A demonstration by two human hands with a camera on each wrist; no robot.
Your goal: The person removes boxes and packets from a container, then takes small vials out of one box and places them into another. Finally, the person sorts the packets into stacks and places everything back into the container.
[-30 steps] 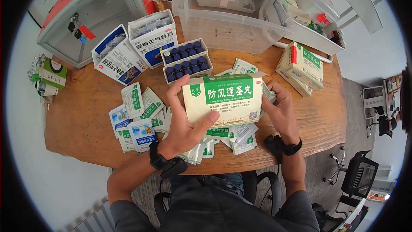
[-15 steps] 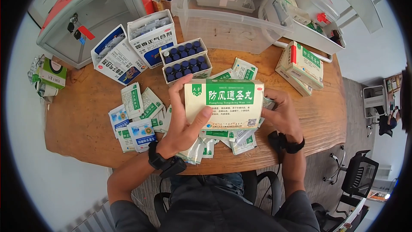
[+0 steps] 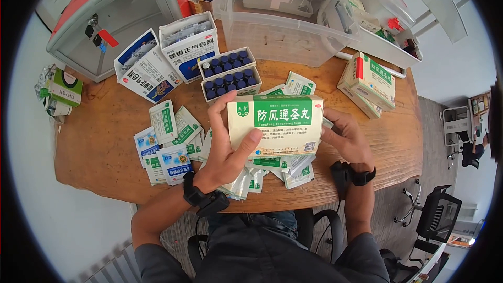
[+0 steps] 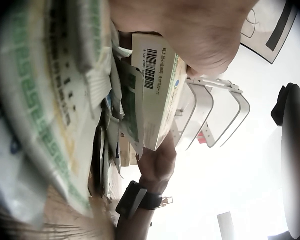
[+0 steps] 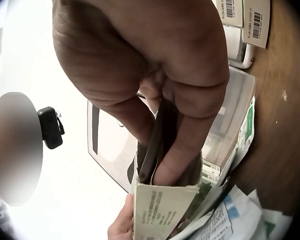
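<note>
A cream and green medicine box is held upright above the table, its printed front toward the head camera. My left hand grips its left side, thumb across the front. At the box's right end is my right hand. In the right wrist view, the fingers of my right hand reach into the open end of the box, pinching a thin flat packet; its lower part is hidden inside. Loose sachets lie beneath and around the box.
More sachets lie left on the wooden table. Behind stand two boxes of dark-capped vials, blue and white cartons and a clear plastic bin. Similar green boxes are stacked at the right.
The box has tilted slightly, then moved a little to the right. My right hand has shifted slightly right and down along its end, fingers still there.
</note>
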